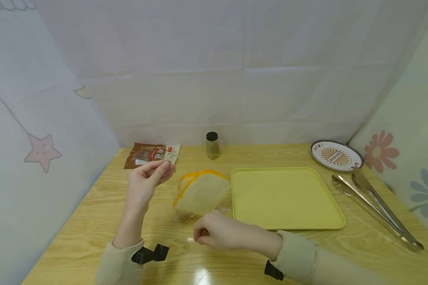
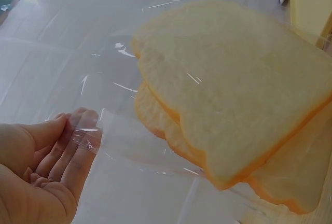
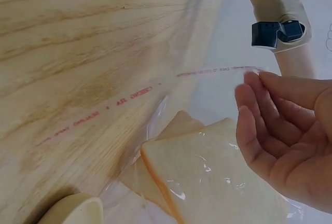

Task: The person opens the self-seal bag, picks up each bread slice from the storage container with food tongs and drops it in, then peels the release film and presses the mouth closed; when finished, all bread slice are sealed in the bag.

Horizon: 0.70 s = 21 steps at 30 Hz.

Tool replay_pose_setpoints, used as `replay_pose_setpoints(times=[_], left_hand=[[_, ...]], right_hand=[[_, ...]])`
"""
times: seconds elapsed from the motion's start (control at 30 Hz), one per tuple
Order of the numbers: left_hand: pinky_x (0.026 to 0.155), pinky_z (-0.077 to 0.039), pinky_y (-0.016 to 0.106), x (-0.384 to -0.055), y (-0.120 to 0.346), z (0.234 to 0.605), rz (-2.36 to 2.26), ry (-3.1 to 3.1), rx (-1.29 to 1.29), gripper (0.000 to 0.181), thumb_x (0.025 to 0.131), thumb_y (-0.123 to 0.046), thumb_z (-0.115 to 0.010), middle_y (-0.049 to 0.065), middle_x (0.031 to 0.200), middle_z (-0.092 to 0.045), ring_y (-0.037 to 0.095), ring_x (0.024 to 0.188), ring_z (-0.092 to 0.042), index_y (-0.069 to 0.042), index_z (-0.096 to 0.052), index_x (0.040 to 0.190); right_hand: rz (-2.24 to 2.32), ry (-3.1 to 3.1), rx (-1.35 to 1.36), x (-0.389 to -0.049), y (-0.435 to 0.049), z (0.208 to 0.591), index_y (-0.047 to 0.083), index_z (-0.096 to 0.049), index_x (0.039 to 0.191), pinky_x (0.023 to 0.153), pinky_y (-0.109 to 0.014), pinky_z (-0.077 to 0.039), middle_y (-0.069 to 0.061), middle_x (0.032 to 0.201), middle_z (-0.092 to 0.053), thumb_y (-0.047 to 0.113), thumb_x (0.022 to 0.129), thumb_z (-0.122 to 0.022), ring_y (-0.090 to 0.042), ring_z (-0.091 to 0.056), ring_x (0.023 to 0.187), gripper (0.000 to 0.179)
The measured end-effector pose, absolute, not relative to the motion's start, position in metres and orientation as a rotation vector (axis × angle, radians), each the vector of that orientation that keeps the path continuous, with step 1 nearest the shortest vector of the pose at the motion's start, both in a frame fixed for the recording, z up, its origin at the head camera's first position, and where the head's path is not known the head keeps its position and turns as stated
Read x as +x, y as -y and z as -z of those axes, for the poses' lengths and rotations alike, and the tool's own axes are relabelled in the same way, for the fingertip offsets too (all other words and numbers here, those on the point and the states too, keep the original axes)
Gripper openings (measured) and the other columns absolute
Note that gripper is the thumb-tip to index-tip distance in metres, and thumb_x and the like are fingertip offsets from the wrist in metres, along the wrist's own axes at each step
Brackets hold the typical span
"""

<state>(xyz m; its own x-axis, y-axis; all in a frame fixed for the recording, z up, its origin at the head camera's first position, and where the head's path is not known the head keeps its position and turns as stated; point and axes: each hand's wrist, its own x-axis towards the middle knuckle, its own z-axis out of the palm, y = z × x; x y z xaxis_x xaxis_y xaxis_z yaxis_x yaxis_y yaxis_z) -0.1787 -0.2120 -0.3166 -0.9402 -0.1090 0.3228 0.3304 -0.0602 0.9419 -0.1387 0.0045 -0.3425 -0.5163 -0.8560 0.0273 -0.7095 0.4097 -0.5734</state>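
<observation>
In the head view, bread slices with orange crusts are inside a clear plastic bag, raised above the table between the two hands. My left hand pinches a corner of the bag between thumb and fingers; the left wrist view shows that hand beside the slices. With thumb and forefinger, my right hand pinches the end of a clear strip with red print at the bag's edge. Whether the strip is still joined to the bag, I cannot tell.
To the right lie a yellow tray, metal tongs and a white patterned plate. At the back stand a black-capped jar and a brown food packet. Printed cloth hangs behind the table.
</observation>
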Motion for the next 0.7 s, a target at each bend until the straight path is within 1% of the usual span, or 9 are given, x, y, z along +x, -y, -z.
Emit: replay_pose_setpoints(times=[0.07, 0.13, 0.23, 0.33, 0.4, 0.47, 0.6, 0.67, 0.7], left_hand=[[0.077, -0.057, 0.027, -0.179, 0.212, 0.316, 2.077, 1.919, -0.241, 0.034, 0.090, -0.010, -0.061, -0.004, 0.084, -0.074, 0.011, 0.082, -0.072, 0.017, -0.059, 0.111], [0.077, -0.057, 0.027, -0.178, 0.212, 0.316, 2.078, 1.920, -0.245, 0.033, 0.091, -0.010, -0.061, -0.004, 0.084, -0.074, 0.011, 0.082, -0.072, 0.017, -0.059, 0.111], [0.078, -0.057, 0.028, -0.178, 0.212, 0.316, 2.082, 1.917, -0.250, 0.033, 0.090, -0.009, -0.061, -0.004, 0.084, -0.074, 0.011, 0.082, -0.072, 0.017, -0.059, 0.111], [0.078, -0.057, 0.028, -0.178, 0.212, 0.315, 2.075, 1.922, -0.253, 0.033, 0.090, -0.009, -0.061, -0.004, 0.084, -0.074, 0.011, 0.082, -0.072, 0.017, -0.059, 0.111], [0.077, -0.057, 0.028, -0.177, 0.212, 0.315, 2.073, 1.922, -0.254, 0.033, 0.090, -0.009, -0.061, -0.004, 0.084, -0.074, 0.011, 0.082, -0.072, 0.017, -0.059, 0.111], [0.078, -0.057, 0.028, -0.177, 0.212, 0.315, 2.072, 1.922, -0.257, 0.034, 0.090, -0.009, -0.061, -0.004, 0.084, -0.074, 0.011, 0.082, -0.072, 0.018, -0.059, 0.111], [0.078, -0.057, 0.028, -0.177, 0.212, 0.315, 2.082, 1.917, -0.266, 0.034, 0.090, -0.008, -0.061, -0.004, 0.085, -0.074, 0.011, 0.082, -0.072, 0.018, -0.058, 0.111], [0.077, -0.057, 0.028, -0.177, 0.212, 0.315, 2.083, 1.916, -0.270, 0.032, 0.090, -0.008, -0.061, -0.004, 0.084, -0.074, 0.011, 0.082, -0.072, 0.017, -0.060, 0.110], [0.077, -0.057, 0.028, -0.177, 0.212, 0.315, 2.084, 1.916, -0.273, 0.031, 0.090, -0.008, -0.061, -0.004, 0.084, -0.074, 0.011, 0.082, -0.072, 0.016, -0.060, 0.110]], right_hand=[[0.775, -2.432, -1.365, -0.139, -0.002, 0.341, 0.011, -0.065, 0.078, 0.054, -0.006, -0.042, 0.006, 0.070, -0.063, 0.011, 0.086, -0.068, 0.006, -0.048, 0.059, 0.009], [0.753, -2.448, -1.371, -0.139, -0.001, 0.340, 0.011, -0.066, 0.084, 0.058, -0.006, -0.044, 0.006, 0.074, -0.064, 0.012, 0.085, -0.070, 0.005, -0.053, 0.063, 0.004], [0.771, -2.435, -1.387, -0.139, -0.001, 0.337, 0.011, -0.068, 0.095, 0.068, -0.005, -0.046, 0.005, 0.087, -0.069, 0.012, 0.087, -0.068, 0.005, -0.059, 0.077, 0.008], [0.831, -2.420, -1.413, -0.140, -0.003, 0.334, 0.011, -0.068, 0.088, 0.066, -0.005, -0.046, 0.003, 0.085, -0.070, 0.016, 0.089, -0.066, 0.005, -0.059, 0.074, 0.005], [0.834, -2.420, -1.455, -0.141, -0.004, 0.331, 0.012, -0.068, 0.084, 0.065, -0.006, -0.046, 0.004, 0.081, -0.069, 0.015, 0.091, -0.063, 0.006, -0.057, 0.072, 0.009], [0.771, -2.424, -1.513, -0.141, -0.006, 0.327, 0.011, -0.070, 0.092, 0.068, -0.007, -0.047, 0.002, 0.086, -0.070, 0.011, 0.092, -0.060, 0.002, -0.059, 0.075, 0.010], [0.602, -2.399, -1.569, -0.143, -0.010, 0.323, 0.011, -0.067, 0.114, 0.083, -0.009, -0.047, 0.004, 0.107, -0.069, 0.005, 0.092, -0.056, -0.001, -0.061, 0.099, 0.025], [0.553, -2.384, -1.588, -0.143, -0.011, 0.325, 0.012, -0.070, 0.108, 0.081, -0.007, -0.046, 0.005, 0.105, -0.070, 0.008, 0.092, -0.059, -0.002, -0.062, 0.098, 0.020], [0.531, -2.392, -1.607, -0.142, -0.010, 0.327, 0.013, -0.071, 0.102, 0.077, -0.006, -0.045, 0.006, 0.099, -0.070, 0.010, 0.091, -0.060, 0.001, -0.062, 0.092, 0.016]])
